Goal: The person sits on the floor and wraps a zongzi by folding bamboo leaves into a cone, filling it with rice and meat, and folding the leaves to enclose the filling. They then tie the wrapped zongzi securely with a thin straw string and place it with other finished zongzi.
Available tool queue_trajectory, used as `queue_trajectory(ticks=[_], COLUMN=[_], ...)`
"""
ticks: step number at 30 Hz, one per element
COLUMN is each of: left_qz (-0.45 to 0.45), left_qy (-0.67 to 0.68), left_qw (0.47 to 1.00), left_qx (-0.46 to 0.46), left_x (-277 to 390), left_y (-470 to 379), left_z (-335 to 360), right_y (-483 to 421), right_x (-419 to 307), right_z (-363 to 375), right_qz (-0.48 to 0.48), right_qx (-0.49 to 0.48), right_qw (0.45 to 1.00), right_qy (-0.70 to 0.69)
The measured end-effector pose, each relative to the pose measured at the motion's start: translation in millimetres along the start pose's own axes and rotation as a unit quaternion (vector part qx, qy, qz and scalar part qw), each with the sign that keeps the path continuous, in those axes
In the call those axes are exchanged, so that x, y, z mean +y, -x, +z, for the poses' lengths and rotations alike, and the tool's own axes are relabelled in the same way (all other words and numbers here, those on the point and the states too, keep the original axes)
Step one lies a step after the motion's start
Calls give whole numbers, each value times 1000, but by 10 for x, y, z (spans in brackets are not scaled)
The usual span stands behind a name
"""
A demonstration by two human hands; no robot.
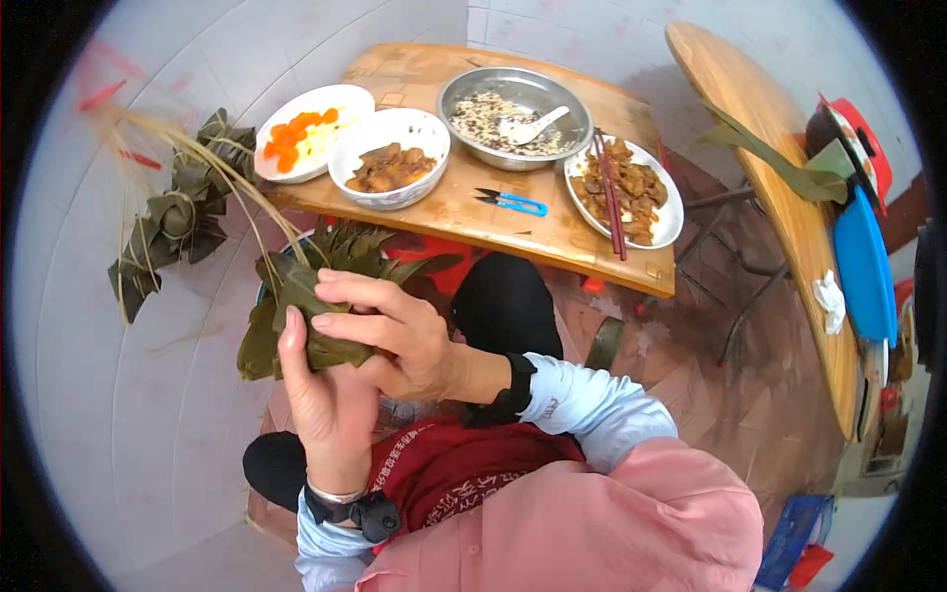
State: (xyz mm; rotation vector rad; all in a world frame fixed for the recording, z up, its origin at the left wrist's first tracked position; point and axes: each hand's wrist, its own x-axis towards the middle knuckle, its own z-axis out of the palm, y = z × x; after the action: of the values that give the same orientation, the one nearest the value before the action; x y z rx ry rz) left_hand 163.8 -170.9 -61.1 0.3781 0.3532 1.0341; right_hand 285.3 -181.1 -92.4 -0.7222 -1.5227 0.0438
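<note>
Both hands are on a folded green leaf parcel (pixel 318 344), which I hold low in front of the table. My left hand (pixel 333 414) supports it from below and the left, thumb up along its side. Over the top and right side lies my right hand (pixel 403 337), fingers bent across the leaf. Whatever the parcel contains is hidden. Just behind it, more long green leaves (pixel 355 248) stand in a tub that is mostly covered. Straw-coloured ties (pixel 222 166) run from the upper left down to the parcel. Tied leaf dumplings (pixel 177 214) hang in a bunch at the left.
On the wooden table (pixel 473 222) are a plate of orange yolks (pixel 296 140), a bowl of meat (pixel 392 166), a steel basin of rice and beans (pixel 510 111) with a white spoon (pixel 534 127), blue thread snips (pixel 514 202), and a meat plate (pixel 629 189) with chopsticks (pixel 610 196).
</note>
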Motion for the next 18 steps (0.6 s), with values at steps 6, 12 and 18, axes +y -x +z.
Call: queue_trajectory(ticks=[6, 12, 18], left_qz=[16, 37, 37], left_qy=[-14, 21, -24], left_qw=[999, 999, 999], left_qx=[44, 3, 11], left_x=[-31, -81, -30], left_y=[-49, -89, -77], left_z=[47, 134, 176], right_y=[-44, -37, -31], right_x=[31, 21, 36], right_z=[-88, -122, -68], right_qz=[-13, 21, 38], right_qx=[-26, -33, -3], right_qw=[999, 999, 998], right_qy=[20, 37, -51])
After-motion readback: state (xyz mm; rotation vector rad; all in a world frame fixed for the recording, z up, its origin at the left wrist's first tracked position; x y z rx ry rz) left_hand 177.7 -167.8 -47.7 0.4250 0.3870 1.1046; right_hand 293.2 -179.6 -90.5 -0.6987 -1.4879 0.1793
